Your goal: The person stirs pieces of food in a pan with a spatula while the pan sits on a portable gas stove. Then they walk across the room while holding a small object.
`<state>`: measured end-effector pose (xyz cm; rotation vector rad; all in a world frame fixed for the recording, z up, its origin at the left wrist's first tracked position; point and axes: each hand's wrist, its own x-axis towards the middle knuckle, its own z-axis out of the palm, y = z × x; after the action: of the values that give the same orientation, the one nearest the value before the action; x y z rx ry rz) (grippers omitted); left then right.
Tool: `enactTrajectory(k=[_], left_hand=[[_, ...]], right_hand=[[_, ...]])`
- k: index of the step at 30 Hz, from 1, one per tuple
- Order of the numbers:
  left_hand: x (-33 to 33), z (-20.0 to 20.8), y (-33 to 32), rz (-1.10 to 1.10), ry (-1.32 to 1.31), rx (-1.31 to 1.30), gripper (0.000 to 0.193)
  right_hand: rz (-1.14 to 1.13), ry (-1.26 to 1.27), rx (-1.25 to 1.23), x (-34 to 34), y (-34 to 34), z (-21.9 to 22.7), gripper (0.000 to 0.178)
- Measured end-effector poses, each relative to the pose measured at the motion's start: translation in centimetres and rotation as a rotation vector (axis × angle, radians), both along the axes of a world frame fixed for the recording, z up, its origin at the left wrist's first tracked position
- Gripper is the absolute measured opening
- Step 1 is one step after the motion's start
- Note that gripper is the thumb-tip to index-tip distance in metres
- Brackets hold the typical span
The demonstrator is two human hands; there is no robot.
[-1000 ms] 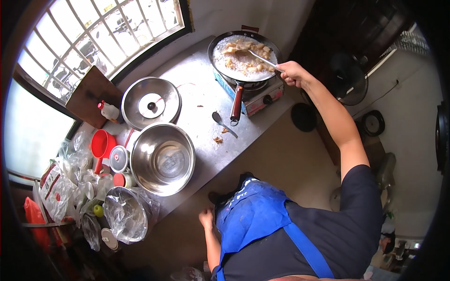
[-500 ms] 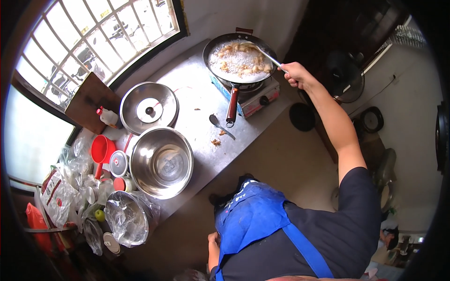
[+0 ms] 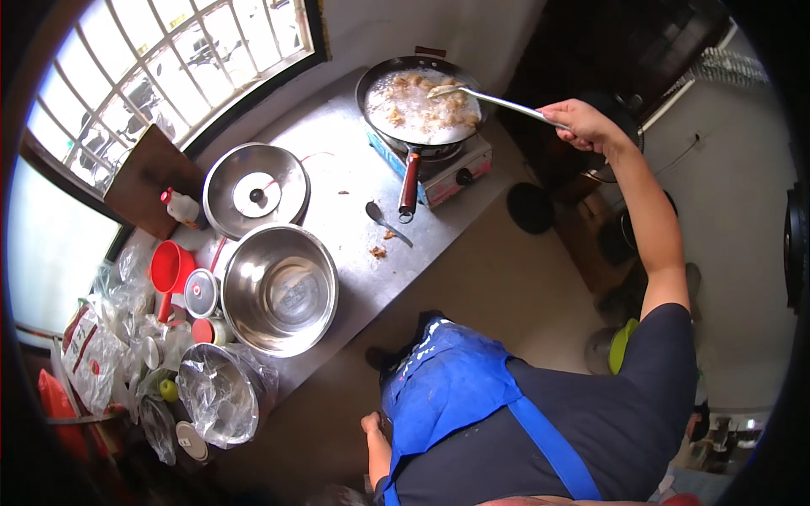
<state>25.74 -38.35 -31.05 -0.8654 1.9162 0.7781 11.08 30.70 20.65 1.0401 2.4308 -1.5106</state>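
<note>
My right hand (image 3: pixel 582 125) is closed round the long metal handle of a spatula (image 3: pixel 515 105). The spatula's head lies among browned pieces of food (image 3: pixel 413 82) in bubbling, foamy oil. They are frying in a black wok (image 3: pixel 364 105) with a brown handle, set on a portable gas stove (image 3: pixel 460 173). My left hand (image 3: pixel 371 422) hangs low beside the blue apron (image 3: pixel 447 379), fingers curled in, with no object visible in it. It is apart from the counter.
On the metal counter (image 3: pixel 359 278) lie a dark spoon (image 3: pixel 386 221) and brown crumbs (image 3: pixel 378 252). Left of them are a steel basin (image 3: pixel 321 312), a steel lid (image 3: pixel 224 207), a red dipper (image 3: pixel 171 266), jars and plastic bags (image 3: pixel 97 354). A cutting board (image 3: pixel 152 185) leans by the barred window.
My right hand has moved right, away from the wok, drawing the spatula's handle with it; its head stays over the food. My left hand has shifted slightly left.
</note>
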Motion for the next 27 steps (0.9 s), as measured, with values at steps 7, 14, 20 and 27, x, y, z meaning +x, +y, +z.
enactTrajectory(k=[7, 14, 20, 27], left_hand=[[-1.2, 1.4, 1.6, 0.064, -0.006, -0.025, 0.041], [-1.3, 1.2, 1.7, 0.083, -0.016, -0.044, 0.041], [-1.3, 2.2, 2.0, 0.1, 0.038, -0.026, 0.04], [-0.4, -1.4, 0.7, 0.184, 0.077, -0.004, 0.029]], right_hand=[[0.071, -0.173, 0.269, 1.0, 1.8, 3.2, 0.034], [0.176, -0.133, 0.293, -2.3, 3.4, -3.1, 0.032], [0.007, -0.1, 0.214, -5.0, 1.6, -7.1, 0.032], [0.19, -0.131, 0.362, -3.8, 5.4, 1.8, 0.03]])
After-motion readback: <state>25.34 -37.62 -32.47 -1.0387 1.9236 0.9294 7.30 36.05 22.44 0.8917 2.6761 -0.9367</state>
